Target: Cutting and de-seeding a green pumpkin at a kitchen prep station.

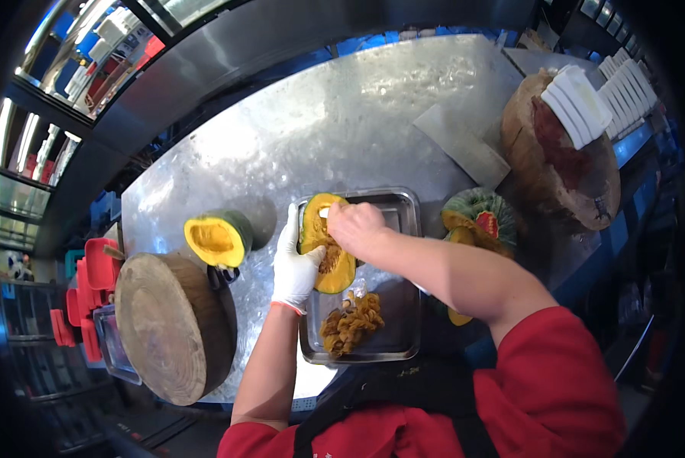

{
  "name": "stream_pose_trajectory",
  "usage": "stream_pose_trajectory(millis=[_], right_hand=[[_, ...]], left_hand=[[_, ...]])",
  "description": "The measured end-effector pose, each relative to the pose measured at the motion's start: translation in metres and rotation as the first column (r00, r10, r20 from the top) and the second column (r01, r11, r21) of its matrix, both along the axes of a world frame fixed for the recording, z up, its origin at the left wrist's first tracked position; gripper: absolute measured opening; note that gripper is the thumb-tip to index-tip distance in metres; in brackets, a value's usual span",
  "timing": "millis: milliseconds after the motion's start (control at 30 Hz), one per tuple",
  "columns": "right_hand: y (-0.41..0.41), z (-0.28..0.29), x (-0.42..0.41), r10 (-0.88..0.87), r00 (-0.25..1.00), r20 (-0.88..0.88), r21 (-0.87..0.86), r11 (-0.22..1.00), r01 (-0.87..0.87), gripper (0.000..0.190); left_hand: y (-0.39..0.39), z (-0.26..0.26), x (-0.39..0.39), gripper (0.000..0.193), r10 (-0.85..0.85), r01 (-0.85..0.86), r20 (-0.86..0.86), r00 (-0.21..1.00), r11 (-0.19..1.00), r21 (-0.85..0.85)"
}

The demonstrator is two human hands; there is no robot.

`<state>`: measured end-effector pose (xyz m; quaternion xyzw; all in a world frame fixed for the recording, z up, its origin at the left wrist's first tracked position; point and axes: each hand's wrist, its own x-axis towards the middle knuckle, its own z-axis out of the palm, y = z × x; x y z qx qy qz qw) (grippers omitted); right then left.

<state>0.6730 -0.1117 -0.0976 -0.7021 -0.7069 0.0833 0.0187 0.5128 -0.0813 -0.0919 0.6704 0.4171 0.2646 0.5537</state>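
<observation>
My left hand [296,266], in a white glove, grips a cut pumpkin half [338,277] by its left side, thumb over the seed hollow. The cut face is turned up, with stringy pulp and seeds inside. My bare right hand [356,226] is closed at the upper part of that half. A small white tool [324,212] pokes out from its fingers; the rest is hidden, so its kind is unclear. Under both hands lies a rectangular metal tray [415,309]. Scooped pumpkin pulp [351,323] is heaped in the tray's near part.
On the steel table [319,126], a hollowed pumpkin piece [216,237] sits left, above a round wooden chopping block [162,329]. More green-skinned pumpkin [479,220] lies right, partly behind my forearm. A cleaver-like flat blade [462,146] rests near another wooden block [525,131] bearing white dishes [577,106].
</observation>
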Motion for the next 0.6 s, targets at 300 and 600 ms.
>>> stream_pose_trajectory(millis=[300, 600], right_hand=[[0.001, 0.038, 0.001, 0.079, 0.979, -0.19, -0.337, 0.931, -0.141, 0.022], [-0.048, 0.039, -0.032, -0.083, 0.956, -0.282, -0.352, 0.936, -0.023, 0.022]], left_hand=[[-0.031, 0.0, 0.005, 0.058, 0.064, -0.018, -0.115, 0.991, 0.931, 0.365], [-0.019, -0.012, 0.0, 0.048, 0.136, -0.158, 0.142, 0.981, 0.974, 0.163]])
